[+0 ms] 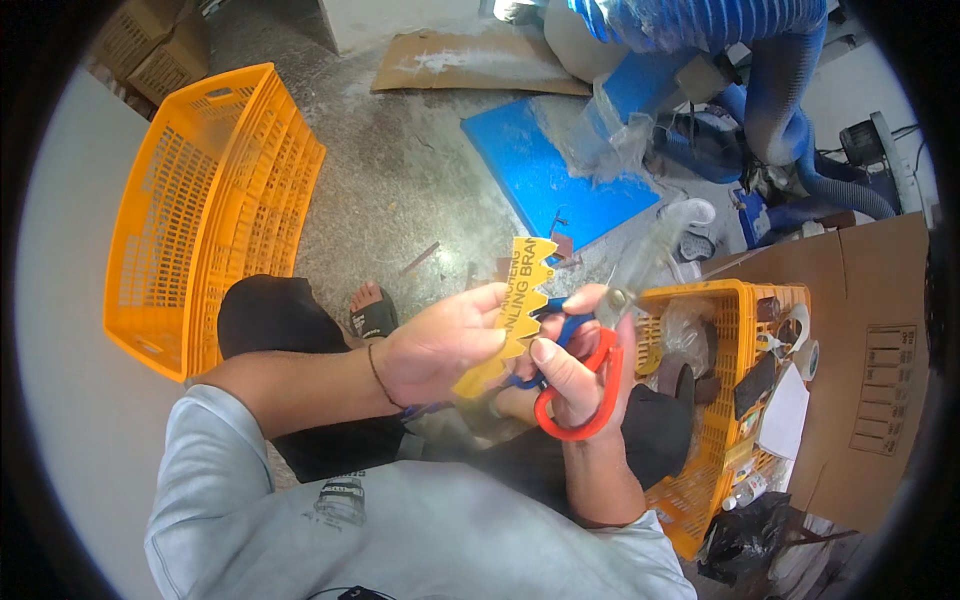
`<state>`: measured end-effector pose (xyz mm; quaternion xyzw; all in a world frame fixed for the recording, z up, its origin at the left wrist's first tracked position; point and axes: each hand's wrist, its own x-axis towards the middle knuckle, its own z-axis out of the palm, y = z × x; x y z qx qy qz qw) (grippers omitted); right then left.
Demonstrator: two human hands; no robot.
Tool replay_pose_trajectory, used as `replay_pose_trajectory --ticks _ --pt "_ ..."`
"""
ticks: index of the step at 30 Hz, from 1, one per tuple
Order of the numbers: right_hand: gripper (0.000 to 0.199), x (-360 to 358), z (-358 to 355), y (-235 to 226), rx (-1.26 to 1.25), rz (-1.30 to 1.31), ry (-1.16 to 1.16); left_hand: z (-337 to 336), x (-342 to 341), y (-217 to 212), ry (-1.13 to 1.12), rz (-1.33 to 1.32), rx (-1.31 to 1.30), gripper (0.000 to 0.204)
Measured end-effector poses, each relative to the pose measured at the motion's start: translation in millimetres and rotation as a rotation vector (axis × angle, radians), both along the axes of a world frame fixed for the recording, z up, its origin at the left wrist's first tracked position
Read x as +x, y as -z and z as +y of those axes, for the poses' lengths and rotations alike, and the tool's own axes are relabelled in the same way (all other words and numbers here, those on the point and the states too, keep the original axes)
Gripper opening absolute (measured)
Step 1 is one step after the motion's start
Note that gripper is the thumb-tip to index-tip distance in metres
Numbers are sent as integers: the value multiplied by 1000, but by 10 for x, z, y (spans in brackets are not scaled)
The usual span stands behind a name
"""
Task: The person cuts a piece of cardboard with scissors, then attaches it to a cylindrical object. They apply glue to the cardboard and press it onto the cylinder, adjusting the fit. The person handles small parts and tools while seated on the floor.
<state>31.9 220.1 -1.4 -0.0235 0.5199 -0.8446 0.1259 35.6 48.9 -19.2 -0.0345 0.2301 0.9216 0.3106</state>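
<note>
Concrete floor [400,180], orange crates either side. Left hand [435,345] pinches yellow card strip [522,290] taut w/ zigzag edge exposed; right hand [580,375] clamped thru red scissors [590,385], blades up.

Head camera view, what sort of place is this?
Probably a workshop or small factory floor: bare concrete floor, ribbed blue flexible duct hoses, orange slotted plastic crates, flattened brown cardboard sheets.

You have bare concrete floor [400,190] open ahead between the empty orange crate [215,210] at your left and the cluttered orange basket [725,400] close at your right.
</note>
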Motion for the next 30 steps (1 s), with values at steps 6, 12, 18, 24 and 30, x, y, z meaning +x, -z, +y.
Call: replay_pose_trajectory --ticks 6,12,18,24,30 --pt "40 -304 371 -214 -172 0 183 -396 -173 -138 -153 305 339 30" --pt "36 -382 461 113 756 72 292 -374 -193 21 -325 363 -571 34" --pt "40 -93 114 170 564 118 50 -218 -149 74 -298 427 -623 34" --pt "40 -98 -49 106 413 74 61 -105 -128 72 -245 435 -460 37" --pt "45 -177 124 64 66 -183 -139 -256 -127 49 29 289 -305 42"
